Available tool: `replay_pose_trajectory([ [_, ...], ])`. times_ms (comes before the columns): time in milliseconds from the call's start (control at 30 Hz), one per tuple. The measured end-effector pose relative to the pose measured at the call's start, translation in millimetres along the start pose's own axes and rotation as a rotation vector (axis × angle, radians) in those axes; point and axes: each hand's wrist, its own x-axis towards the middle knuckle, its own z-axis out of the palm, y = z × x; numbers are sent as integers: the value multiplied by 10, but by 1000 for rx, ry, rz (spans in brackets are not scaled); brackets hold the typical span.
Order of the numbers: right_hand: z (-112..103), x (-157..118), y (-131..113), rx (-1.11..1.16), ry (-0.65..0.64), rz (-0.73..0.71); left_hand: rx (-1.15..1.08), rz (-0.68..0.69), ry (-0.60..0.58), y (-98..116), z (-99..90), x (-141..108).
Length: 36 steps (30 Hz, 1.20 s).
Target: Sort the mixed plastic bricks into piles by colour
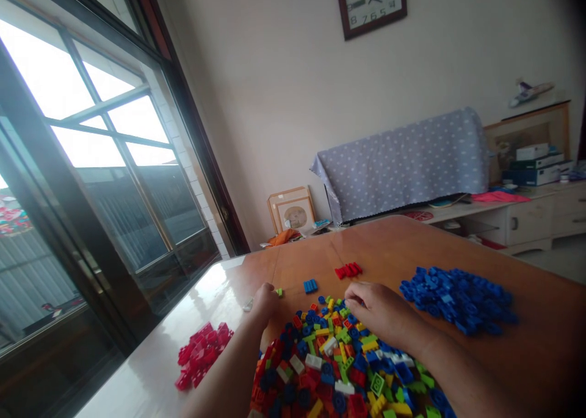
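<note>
My left hand (264, 303) is closed at the far left edge of the mixed pile, with a small light-green toy brick (279, 292) at its fingertips. Some whitish pieces (248, 305) lie just left of that hand. Over the far right side of the pile of mixed toy bricks (327, 362), my right hand (373, 305) has its fingers curled down; whatever they hold is hidden. The pile mixes red, blue, yellow, green, orange and white pieces. Beyond it sit a small blue block group (310, 286) and a row of red pieces (348, 270).
A heap of blue pieces (458, 299) lies on the right of the wooden table (366, 241), and a heap of pinkish-red bricks (204, 354) on the left. Behind stand a low cabinet (531, 223) and a cloth-covered object (403, 165). Glass doors (132, 180) are at left.
</note>
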Motion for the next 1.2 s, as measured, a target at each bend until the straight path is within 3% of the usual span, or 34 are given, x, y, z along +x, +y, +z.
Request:
replay_pose_trajectory([
  [167,0,10,39,-32,24,-12,-46,60,15,198,-47,-212],
  [500,38,1,81,-92,-95,77,-119,550,-242,828,-113,-1041],
  [600,31,-6,52,-91,-104,63,-25,713,-297,950,-63,-1183],
  [867,52,2,65,-67,-106,33,175,580,-300,1070,113,-1190],
  [1200,99,14,126,-30,-131,-2,241,477,-385,1205,71,-1206],
])
